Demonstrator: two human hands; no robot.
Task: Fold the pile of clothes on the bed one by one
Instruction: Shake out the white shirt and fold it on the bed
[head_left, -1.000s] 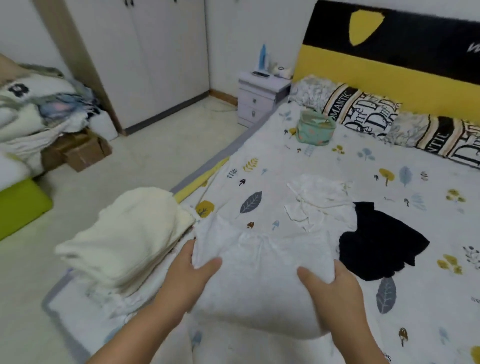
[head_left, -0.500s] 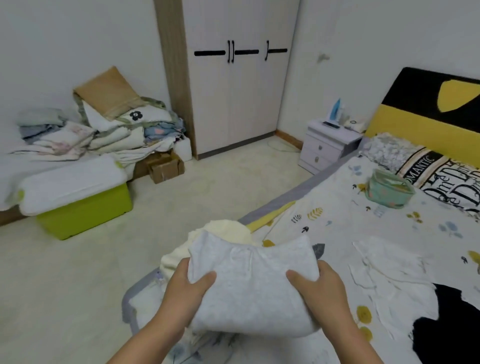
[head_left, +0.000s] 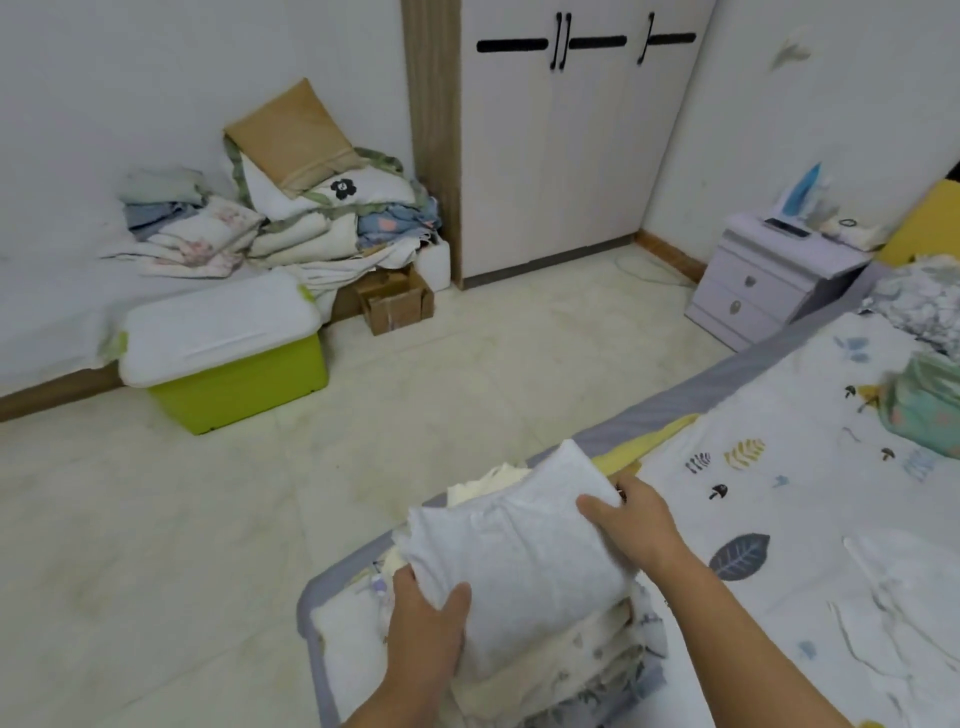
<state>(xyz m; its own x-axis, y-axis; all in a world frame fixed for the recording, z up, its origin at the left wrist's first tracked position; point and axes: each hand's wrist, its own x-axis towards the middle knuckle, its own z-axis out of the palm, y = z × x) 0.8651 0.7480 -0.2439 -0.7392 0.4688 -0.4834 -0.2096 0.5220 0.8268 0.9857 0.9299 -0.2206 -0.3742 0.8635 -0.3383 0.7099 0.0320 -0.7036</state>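
A folded light grey garment (head_left: 514, 551) lies across the top of a stack of folded clothes (head_left: 561, 670) at the bed's near left corner. My left hand (head_left: 428, 618) grips its near left end, thumb on top. At the far right end my right hand (head_left: 631, 519) holds it, thumb over the fabric. A cream folded piece (head_left: 488, 480) shows under the garment's far side. Loose white clothing (head_left: 893, 613) lies spread on the bed at the right.
The bed (head_left: 779, 499) has a white leaf-print sheet and a grey edge. A teal bag (head_left: 922, 405) sits at the right. On the floor stand a green storage box (head_left: 234, 364), a cardboard box (head_left: 397, 301) and a bedding heap (head_left: 291, 223). Beyond are a nightstand (head_left: 769, 280) and wardrobe (head_left: 566, 135).
Both hands have carried the folded grey garment leftwards from the middle of the bed onto the stack at the corner. My view has swung left toward the floor and wardrobe.
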